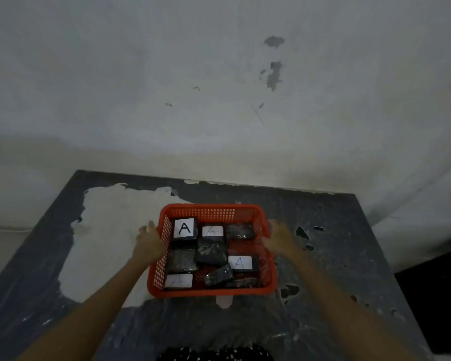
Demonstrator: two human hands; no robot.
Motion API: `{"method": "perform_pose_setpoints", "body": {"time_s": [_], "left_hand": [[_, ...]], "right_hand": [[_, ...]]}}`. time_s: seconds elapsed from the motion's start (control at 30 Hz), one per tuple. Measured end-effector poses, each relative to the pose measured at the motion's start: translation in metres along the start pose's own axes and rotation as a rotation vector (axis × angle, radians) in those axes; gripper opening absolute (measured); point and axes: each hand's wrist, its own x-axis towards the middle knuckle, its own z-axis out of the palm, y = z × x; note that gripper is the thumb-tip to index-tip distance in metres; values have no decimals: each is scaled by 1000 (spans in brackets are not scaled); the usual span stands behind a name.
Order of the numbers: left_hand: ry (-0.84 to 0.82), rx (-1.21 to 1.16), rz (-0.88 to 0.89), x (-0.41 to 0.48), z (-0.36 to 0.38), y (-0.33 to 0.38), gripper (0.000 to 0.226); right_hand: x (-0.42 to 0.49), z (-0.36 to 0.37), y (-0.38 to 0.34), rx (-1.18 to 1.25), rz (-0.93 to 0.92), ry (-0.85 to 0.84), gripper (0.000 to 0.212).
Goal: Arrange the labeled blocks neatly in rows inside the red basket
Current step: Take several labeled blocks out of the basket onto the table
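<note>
Nearest the lens, two bare forearms reach forward over the dark, paint-blotched surface (pixel 336 256). Left hand (pixel 149 242): fingers (pixel 147 227) spread against the outside of the left wall of the red basket (pixel 211 291); whether they grip it I cannot tell. Right hand (pixel 280 237): motion-blurred at the right wall, finger state not readable. Neither hand holds a block. Basket sits mid-surface. Inside: blocks (pixel 211 252), dark, apparently plastic-wrapped. Count roughly ten, uncertain where they overlap in the near right corner. Four show a white "A" label face-up: back left (pixel 185 228), back middle (pixel 212 231), right (pixel 240 263), near left (pixel 179 280). Others lie dark side up, some tilted, none in tidy rows. Judgement: blocks look rigid and light; the wrap is likely slick, so pinch across the short sides, not the glossy top. Basket: thin, flexible mesh plastic, best held by its rim.
</note>
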Motion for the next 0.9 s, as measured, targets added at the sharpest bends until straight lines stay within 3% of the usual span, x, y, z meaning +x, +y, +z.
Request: {"method": "perform_pose_setpoints", "body": {"time_s": [0.07, 0.2, 0.3, 0.57, 0.63, 0.7, 0.73, 0.8, 0.87, 0.9], "left_hand": [[-22, -108, -64, -5, 3, -2, 57], [28, -227, 15, -8, 12, -7, 36], [69, -246, 45, -6, 13, -8, 33], [47, -297, 87, 1, 15, -5, 34], [34, -292, 84, 2, 15, -4, 37], [17, -276, 111, 2, 17, -6, 39], [26, -229, 125, 3, 19, -9, 42], [112, 8, 116, 2, 26, -15, 61], [183, 178, 193, -7, 36, -13, 76], [182, 193, 281, -14, 42, -10, 75]], "right_hand": [[-6, 5, 7, 47, 17, -2, 19], [-16, 18, 17, 155, 75, -16, 23], [-10, 25, 25, 227, 105, 10, 20], [-6, 34, 36, 267, 125, 30, 38], [-6, 40, 35, 32, 46, 172, 36], [-7, 46, 30, -293, -146, 326, 39], [-8, 49, 24, -358, -244, 291, 43], [-8, 58, 10, -340, -395, -11, 47], [-6, 70, -2, -322, -419, -351, 53], [-5, 77, -7, -339, -416, -434, 54]]}}
